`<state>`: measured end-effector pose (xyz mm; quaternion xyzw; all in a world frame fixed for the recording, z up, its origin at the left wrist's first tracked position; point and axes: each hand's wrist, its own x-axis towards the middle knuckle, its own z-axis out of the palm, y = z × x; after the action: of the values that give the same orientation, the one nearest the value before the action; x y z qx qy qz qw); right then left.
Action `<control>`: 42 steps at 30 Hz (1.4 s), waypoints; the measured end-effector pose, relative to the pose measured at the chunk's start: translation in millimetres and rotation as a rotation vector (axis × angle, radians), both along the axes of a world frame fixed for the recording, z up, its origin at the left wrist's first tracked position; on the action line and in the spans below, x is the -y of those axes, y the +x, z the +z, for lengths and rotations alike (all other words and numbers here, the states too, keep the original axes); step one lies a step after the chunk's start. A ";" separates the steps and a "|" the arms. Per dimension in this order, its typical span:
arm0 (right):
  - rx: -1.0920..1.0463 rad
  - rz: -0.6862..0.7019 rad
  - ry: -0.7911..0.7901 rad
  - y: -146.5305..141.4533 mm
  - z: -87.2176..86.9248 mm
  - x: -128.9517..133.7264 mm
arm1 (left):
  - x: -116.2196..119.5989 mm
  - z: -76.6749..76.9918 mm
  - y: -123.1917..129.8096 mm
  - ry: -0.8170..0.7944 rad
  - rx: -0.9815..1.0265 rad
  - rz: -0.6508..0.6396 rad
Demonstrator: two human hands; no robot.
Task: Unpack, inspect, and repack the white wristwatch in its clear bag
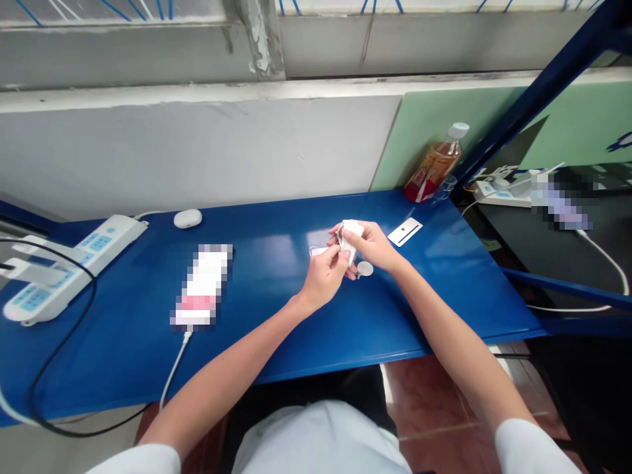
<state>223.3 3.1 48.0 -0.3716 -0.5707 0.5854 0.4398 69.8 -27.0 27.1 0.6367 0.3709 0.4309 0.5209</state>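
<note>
A small white folded piece (352,229), like paper or thin card, is held up over the blue table. My right hand (374,243) grips it from the right, thumb across its front. Fingers of my left hand (322,275) are closed on its lower left edge. A thin ring or loop shows at its upper left; I cannot make out exactly what it is. Just below my right fingers is a round white disc (365,268) with a small metal-looking end. Partly hidden behind my left hand, a clear-edged white item (317,251) lies on the table.
On the blue table (266,296) lie a white card (405,232), a phone (203,283) on a charging cable, a white earbud case (187,218) and a power strip (106,243) with plugs. A drink bottle (434,168) leans near the blue frame post (523,99).
</note>
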 end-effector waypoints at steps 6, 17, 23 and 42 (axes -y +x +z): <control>0.179 0.016 0.078 35.8 8.5 0.5 | -2.2 9.6 -10.9 0.198 -0.221 -0.020; 0.345 -0.401 0.114 67.3 -26.2 1.4 | -28.1 2.0 -35.9 0.539 -0.676 -0.104; 0.525 -0.397 0.197 71.5 -33.6 3.3 | -33.5 -17.8 -40.9 0.479 -0.735 -0.164; 0.939 -0.286 0.330 44.7 -39.0 18.7 | -29.6 -26.8 -42.6 0.559 -0.644 -0.114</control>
<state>268.0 -15.7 9.0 -0.5944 -0.7348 0.1916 0.2646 27.2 2.6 0.4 0.8750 0.3476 0.2646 0.2088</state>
